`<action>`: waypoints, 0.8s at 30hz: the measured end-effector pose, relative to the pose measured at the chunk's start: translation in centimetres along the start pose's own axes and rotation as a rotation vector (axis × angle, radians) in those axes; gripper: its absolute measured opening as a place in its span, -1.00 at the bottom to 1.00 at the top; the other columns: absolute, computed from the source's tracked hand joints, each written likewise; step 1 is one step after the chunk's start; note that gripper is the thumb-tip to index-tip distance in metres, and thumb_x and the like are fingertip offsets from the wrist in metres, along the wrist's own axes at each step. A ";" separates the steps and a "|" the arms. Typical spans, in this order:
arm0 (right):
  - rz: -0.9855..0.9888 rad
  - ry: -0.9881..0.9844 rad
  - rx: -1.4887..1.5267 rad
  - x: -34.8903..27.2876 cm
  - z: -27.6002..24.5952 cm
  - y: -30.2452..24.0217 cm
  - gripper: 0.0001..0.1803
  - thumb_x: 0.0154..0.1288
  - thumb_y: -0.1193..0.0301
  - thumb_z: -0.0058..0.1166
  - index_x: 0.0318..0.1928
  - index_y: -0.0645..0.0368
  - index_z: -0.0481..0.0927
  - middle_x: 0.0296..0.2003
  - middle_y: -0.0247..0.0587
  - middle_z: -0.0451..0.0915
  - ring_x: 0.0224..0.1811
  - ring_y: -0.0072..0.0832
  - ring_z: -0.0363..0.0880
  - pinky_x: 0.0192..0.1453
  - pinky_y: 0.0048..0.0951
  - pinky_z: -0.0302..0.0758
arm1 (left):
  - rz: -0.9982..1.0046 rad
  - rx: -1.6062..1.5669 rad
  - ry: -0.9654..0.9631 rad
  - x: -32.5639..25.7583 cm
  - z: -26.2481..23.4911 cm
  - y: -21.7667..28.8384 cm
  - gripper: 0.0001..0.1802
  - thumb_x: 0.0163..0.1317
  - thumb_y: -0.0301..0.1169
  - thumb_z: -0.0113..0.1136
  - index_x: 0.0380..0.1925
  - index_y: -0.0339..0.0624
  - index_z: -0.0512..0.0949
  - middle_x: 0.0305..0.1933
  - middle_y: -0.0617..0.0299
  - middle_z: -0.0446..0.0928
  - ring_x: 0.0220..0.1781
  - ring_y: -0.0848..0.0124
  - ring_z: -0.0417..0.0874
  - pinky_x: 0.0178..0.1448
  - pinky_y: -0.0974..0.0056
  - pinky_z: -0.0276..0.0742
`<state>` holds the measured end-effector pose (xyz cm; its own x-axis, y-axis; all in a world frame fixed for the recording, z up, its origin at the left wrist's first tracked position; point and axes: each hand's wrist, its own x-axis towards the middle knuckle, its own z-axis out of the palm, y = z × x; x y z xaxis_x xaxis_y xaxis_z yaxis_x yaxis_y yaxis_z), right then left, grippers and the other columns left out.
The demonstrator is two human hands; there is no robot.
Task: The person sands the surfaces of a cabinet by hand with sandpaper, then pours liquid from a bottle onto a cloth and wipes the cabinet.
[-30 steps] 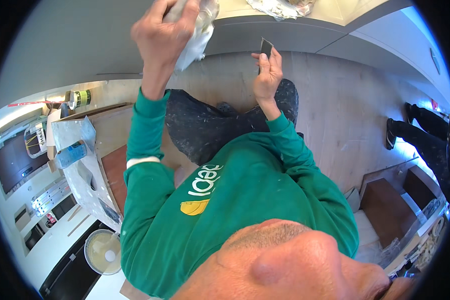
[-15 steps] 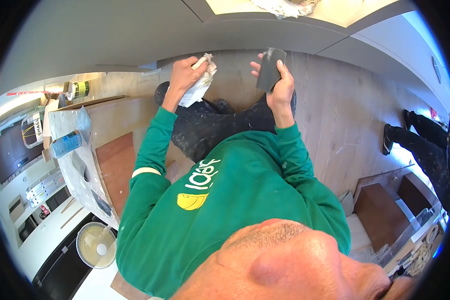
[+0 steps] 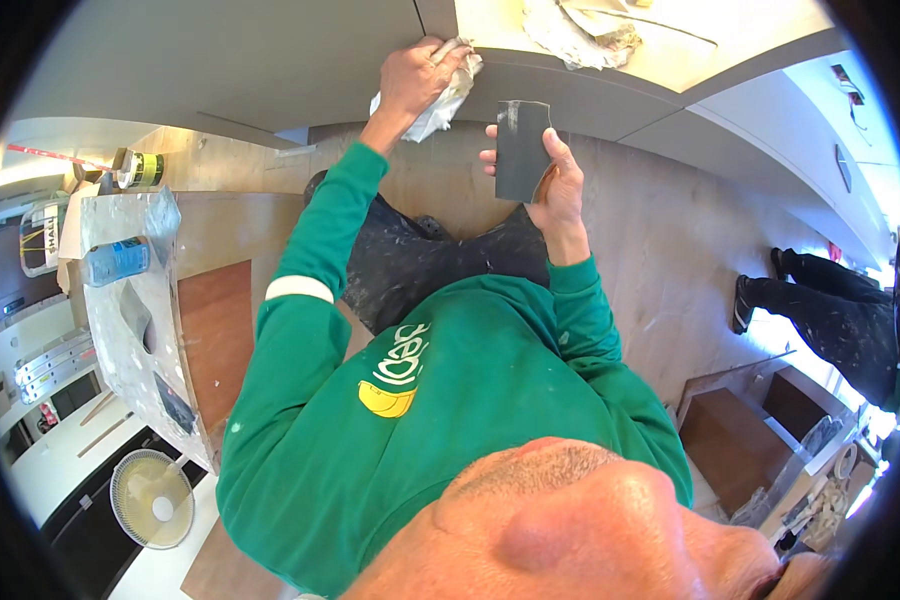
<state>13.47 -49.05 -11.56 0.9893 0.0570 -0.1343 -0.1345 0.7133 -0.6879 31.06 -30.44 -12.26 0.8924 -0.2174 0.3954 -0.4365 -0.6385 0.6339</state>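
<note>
My left hand (image 3: 416,82) is closed around a crumpled white rag (image 3: 442,112). It holds the rag against the lower edge of the grey cabinet panel (image 3: 260,60), near a vertical seam. My right hand (image 3: 560,195) grips a dark grey rectangular sheet of sandpaper (image 3: 522,155) between thumb and fingers, out in front of my knees. Pale dust marks the top of the sheet, and one upper corner looks torn. The sandpaper is apart from the panel.
Another crumpled whitish cloth (image 3: 580,35) lies in the open cabinet compartment ahead. To my left is a spattered worktop (image 3: 120,330) with a blue bottle (image 3: 117,261); a fan (image 3: 152,498) stands behind it. Another person's dark-trousered legs (image 3: 820,310) are at the right, near brown boards (image 3: 735,440).
My left hand has moved forward and right with the rag, from above my knee up to the cabinet edge. The sandpaper has shifted slightly left and turned more upright.
</note>
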 end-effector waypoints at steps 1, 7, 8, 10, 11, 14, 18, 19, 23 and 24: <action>0.005 0.001 0.027 -0.1 0.0 -0.1 -0.34 0.57 0.05 -0.19 0.37 0.39 0.39 0.21 0.30 0.57 0.03 0.05 0.73 0.11 0.00 0.69 | 0.058 0.000 0.019 0.3 -0.3 0.1 -0.62 0.28 -0.04 0.42 -0.34 -0.17 0.78 -0.55 0.19 0.68 -0.54 0.42 0.68 -0.41 0.25 0.56; -0.016 0.119 0.155 -0.1 0.3 -0.2 -0.45 0.49 0.25 -0.17 0.29 0.41 0.39 0.16 0.33 0.59 0.04 0.08 0.72 0.15 0.03 0.67 | -0.082 -0.297 0.264 4.9 -7.3 8.7 -0.65 0.33 -0.05 0.39 -0.33 -0.13 0.79 -0.56 0.21 0.69 -0.56 0.47 0.66 -0.46 0.30 0.55; -0.019 0.132 0.178 0.1 0.6 0.0 -0.46 0.48 0.27 -0.15 0.29 0.42 0.39 0.17 0.34 0.58 0.04 0.08 0.72 0.15 0.02 0.68 | 0.063 -0.314 0.307 5.1 -7.2 8.7 -0.66 0.31 -0.06 0.39 -0.31 -0.12 0.78 -0.54 0.21 0.70 -0.55 0.43 0.66 -0.46 0.30 0.56; -0.031 0.124 0.174 0.5 1.3 -0.1 -0.50 0.45 0.34 -0.10 0.27 0.42 0.40 0.16 0.33 0.59 0.04 0.07 0.72 0.14 -0.01 0.69 | 0.475 0.135 0.316 3.7 -3.9 3.0 -0.73 0.25 -0.15 0.39 -0.34 -0.13 0.75 -0.55 0.08 0.64 -0.53 0.21 0.65 -0.42 0.16 0.54; -0.036 0.107 0.148 1.0 1.6 -0.2 -0.54 0.43 0.40 -0.08 0.24 0.42 0.41 0.14 0.31 0.61 0.04 0.05 0.73 0.13 -0.03 0.70 | 0.669 0.377 0.320 2.0 -2.0 -0.4 -0.76 0.23 -0.20 0.38 -0.36 -0.14 0.74 -0.55 0.02 0.61 -0.52 0.10 0.65 -0.41 0.08 0.53; -0.103 0.105 -0.029 1.7 2.1 -0.6 -0.61 0.38 0.55 -0.01 0.18 0.42 0.47 0.07 0.23 0.66 0.02 -0.01 0.74 0.13 -0.11 0.71 | -0.126 0.077 0.077 -3.9 1.0 -4.5 -0.70 0.24 -0.17 0.38 -0.27 -0.19 0.75 -0.54 0.00 0.63 -0.49 0.12 0.68 -0.35 0.10 0.55; -0.294 0.133 -0.237 3.8 2.4 -3.0 -0.67 0.34 0.66 0.10 0.10 0.40 0.53 -0.10 0.07 0.74 -0.09 -0.18 0.78 0.05 -0.27 0.73 | -0.495 -0.290 0.064 -9.4 -3.5 -4.8 -0.61 0.28 -0.18 0.42 -0.24 -0.38 0.73 -0.41 0.12 0.71 -0.36 0.43 0.69 -0.26 0.25 0.58; -0.341 0.166 -0.299 4.7 2.6 -3.2 -0.70 0.34 0.63 0.13 0.07 0.39 0.53 -0.14 0.03 0.73 -0.12 -0.23 0.77 0.00 -0.30 0.73 | -0.547 -0.362 0.028 -10.8 -4.7 -5.0 -0.61 0.27 -0.21 0.42 -0.21 -0.43 0.71 -0.34 0.12 0.74 -0.31 0.44 0.71 -0.20 0.26 0.61; -0.528 0.211 -0.608 10.6 4.2 -3.8 -0.59 0.25 0.39 0.43 0.02 0.29 0.57 -0.21 -0.19 0.74 -0.21 -0.49 0.73 -0.07 -0.42 0.67 | -0.851 -0.922 0.081 -17.7 -7.5 -8.0 -0.57 0.19 -0.38 0.40 -0.01 -0.46 0.62 -0.06 0.06 0.71 -0.16 0.28 0.75 -0.04 0.20 0.67; -0.584 0.212 -0.727 12.0 5.1 -4.1 -0.55 0.22 0.36 0.48 0.03 0.27 0.58 -0.20 -0.21 0.74 -0.18 -0.51 0.73 -0.03 -0.43 0.66 | -0.871 -1.005 0.096 -18.8 -8.7 -7.4 -0.57 0.20 -0.40 0.37 0.01 -0.46 0.62 -0.04 0.05 0.71 -0.13 0.26 0.76 -0.01 0.19 0.68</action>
<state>26.14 -47.72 -6.65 0.8899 -0.3492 0.2935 0.3049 -0.0232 -0.9521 16.49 -15.20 -18.63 0.9280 0.0599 -0.3677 0.3371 0.2852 0.8972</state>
